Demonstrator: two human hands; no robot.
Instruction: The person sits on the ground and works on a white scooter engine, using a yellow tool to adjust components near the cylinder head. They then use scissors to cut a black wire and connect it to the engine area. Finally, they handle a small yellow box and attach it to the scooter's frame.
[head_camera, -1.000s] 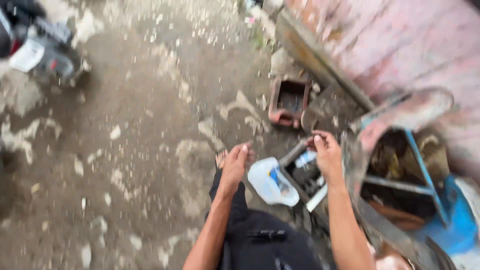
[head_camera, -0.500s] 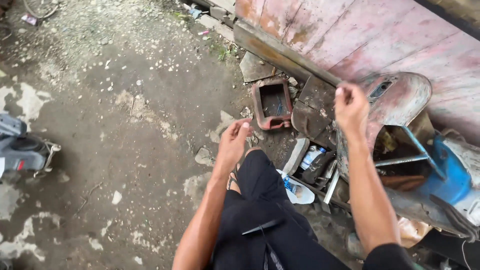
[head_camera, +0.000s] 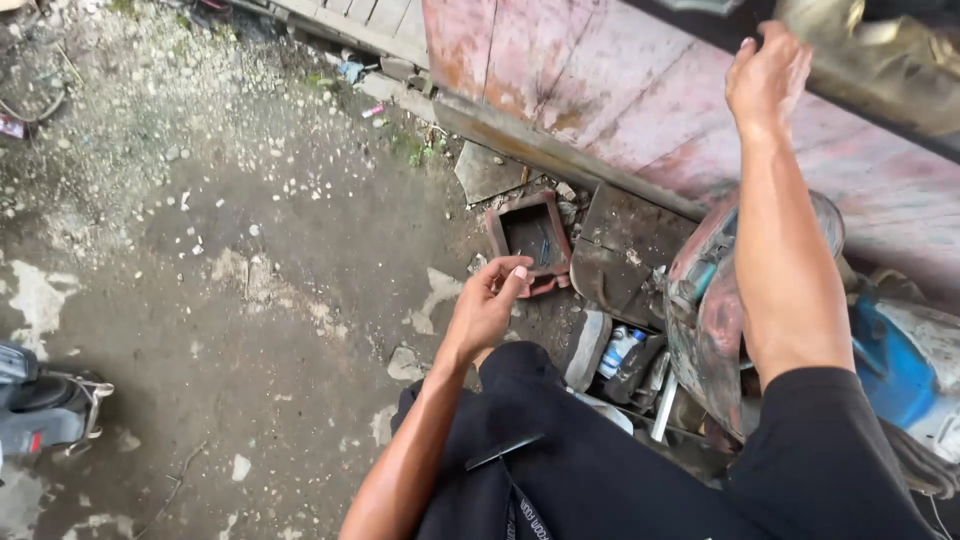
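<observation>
Hands first: your right hand is raised high against the pink wooden wall, up by a dull metal ledge at the top right of the frame. Its fingers look loosely curled against the edge there; I can't tell whether they grip anything, since the tips are out of sight.

Your left hand hangs low over your black-trousered knee. Its fingers are drawn together at the tips, as if pinching something small, but nothing shows between them, so I can't say it holds anything.

Nearest thing to the left hand is the rusty red rectangular tray on the ground, just beyond the fingertips and apart from them. It looks empty apart from dirt. Beside it lies a dark flat metal plate, and below that a cluttered box with a small bottle and other bits.

A worn red scooter panel sits under your right forearm, with a blue part further right.

Progress, as I judge it: parts lie loose on the ground, neither hand is visibly on a tool or a part, nothing is visibly fitted. Work looks early or paused, most of it left.
</observation>
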